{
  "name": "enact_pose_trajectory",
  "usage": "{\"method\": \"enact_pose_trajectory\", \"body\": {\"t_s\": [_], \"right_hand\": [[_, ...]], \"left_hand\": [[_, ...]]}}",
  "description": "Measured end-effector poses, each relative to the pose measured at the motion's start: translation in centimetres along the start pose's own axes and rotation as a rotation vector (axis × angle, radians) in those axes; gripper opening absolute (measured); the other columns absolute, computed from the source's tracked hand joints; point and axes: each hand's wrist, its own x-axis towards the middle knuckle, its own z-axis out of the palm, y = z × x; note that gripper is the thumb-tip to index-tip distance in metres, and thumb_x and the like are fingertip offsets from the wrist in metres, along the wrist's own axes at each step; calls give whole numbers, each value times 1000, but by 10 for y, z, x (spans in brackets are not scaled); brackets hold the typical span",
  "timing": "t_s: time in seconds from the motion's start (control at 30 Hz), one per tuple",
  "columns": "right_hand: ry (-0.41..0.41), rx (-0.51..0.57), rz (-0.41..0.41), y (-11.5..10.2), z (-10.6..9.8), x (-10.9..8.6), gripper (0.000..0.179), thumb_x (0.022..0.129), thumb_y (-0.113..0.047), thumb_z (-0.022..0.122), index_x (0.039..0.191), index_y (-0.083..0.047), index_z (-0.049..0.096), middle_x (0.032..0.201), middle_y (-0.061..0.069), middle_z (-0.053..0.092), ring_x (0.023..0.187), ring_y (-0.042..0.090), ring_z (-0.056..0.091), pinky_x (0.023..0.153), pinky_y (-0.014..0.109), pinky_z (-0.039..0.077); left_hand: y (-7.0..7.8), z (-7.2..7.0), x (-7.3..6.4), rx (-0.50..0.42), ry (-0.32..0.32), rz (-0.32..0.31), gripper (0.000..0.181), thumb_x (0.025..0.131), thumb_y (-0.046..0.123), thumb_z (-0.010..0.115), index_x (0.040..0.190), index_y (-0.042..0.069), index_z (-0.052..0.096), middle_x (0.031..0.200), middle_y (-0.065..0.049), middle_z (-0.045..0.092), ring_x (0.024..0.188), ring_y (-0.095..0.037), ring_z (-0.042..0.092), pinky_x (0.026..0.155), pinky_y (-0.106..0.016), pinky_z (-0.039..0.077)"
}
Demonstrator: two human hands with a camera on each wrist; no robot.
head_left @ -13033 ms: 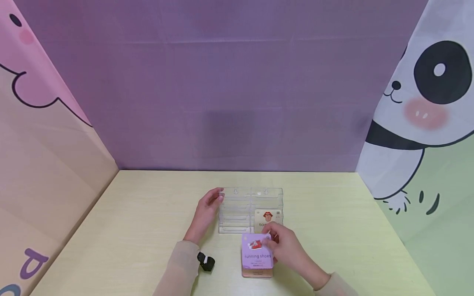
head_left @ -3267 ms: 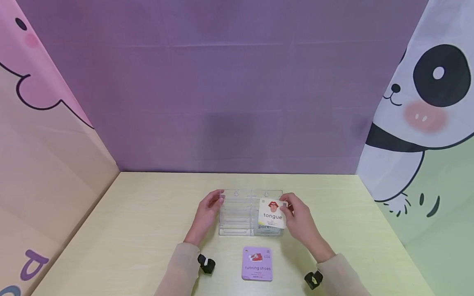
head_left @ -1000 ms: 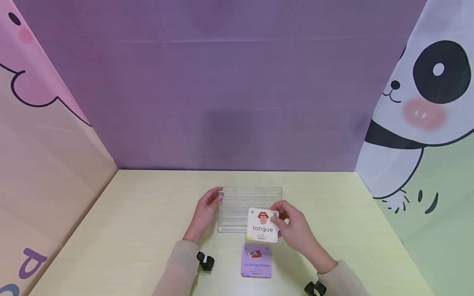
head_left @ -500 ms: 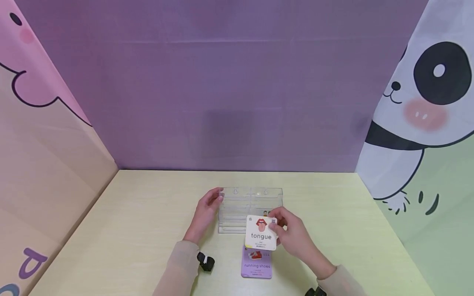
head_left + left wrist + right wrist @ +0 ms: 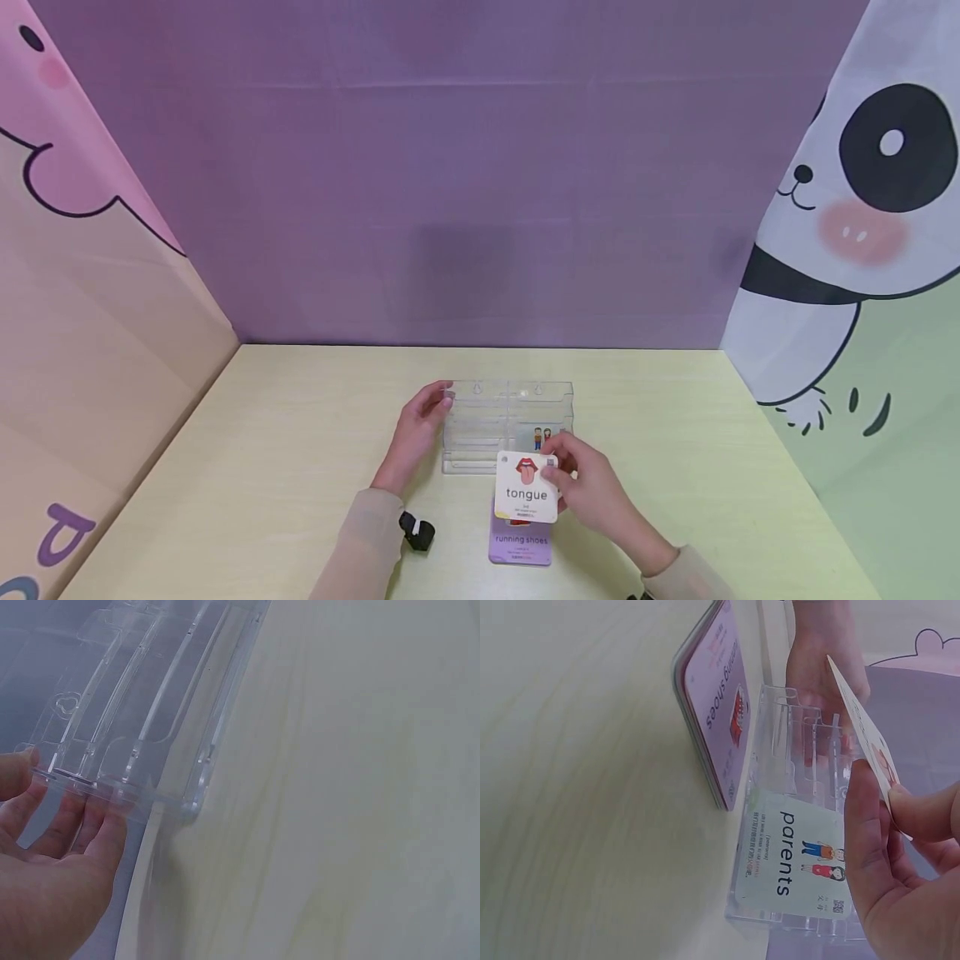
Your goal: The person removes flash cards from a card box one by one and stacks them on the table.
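A clear plastic card rack (image 5: 476, 429) with stepped slots stands on the table. My left hand (image 5: 415, 429) grips its upper left edge, the thumb and fingers on either side of the plastic in the left wrist view. Between thumb and fingers my right hand (image 5: 588, 487) pinches the white "tongue" flashcard (image 5: 527, 492) by its right side. That card hangs over the top part of a stack of flashcards, whose top one is the purple "running shoes" card (image 5: 521, 550). In the rack's lower right slot sits the pale "parents" flashcard (image 5: 787, 851), partly hidden in the head view.
The pale wooden table (image 5: 315, 417) reaches back to a purple cloth wall (image 5: 480, 192). Printed cloth panels stand on the left and right. A black wrist camera (image 5: 417, 532) is strapped at the left sleeve.
My right hand has carried the "tongue" card out of the rack, toward me and slightly left, uncovering the "parents" card and partly covering the purple one. The left hand has stayed on the rack.
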Motion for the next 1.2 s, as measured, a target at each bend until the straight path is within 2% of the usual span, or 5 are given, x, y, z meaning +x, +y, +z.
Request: {"method": "enact_pose_trajectory", "body": {"t_s": [0.2,0.43,0.77,1.2], "right_hand": [[-20,-4,22,1,2,-2,21,92,10,65,106,-6,62,81,6,53,71,23,56,50,42,58],[-58,20,42,5,5,-5,21,92,9,65,106,-6,61,80,7,52,72,22,55,50,39,58],[-90,-3,42,11,9,-7,20,92,9,65,106,-4,61,79,7,50,70,22,55,47,34,56],[-109,-21,64,12,10,-8,19,92,9,66,103,-7,60,79,6,48,72,21,54,47,33,56]], "left_hand": [[-2,0,1,14,-4,-12,38,105,16,57,143,11,57,132,-13,60,125,-28,52,111,-46,38],[0,0,0,-10,-5,-20,40,106,16,57,145,10,55,136,-15,58,129,-30,50,113,-49,36],[-2,0,0,10,-11,-2,38,105,16,58,142,12,57,133,-13,60,127,-29,52,113,-47,37],[1,-1,0,-3,-2,-9,37,105,17,58,141,12,58,132,-12,61,127,-28,53,112,-46,37]]}}
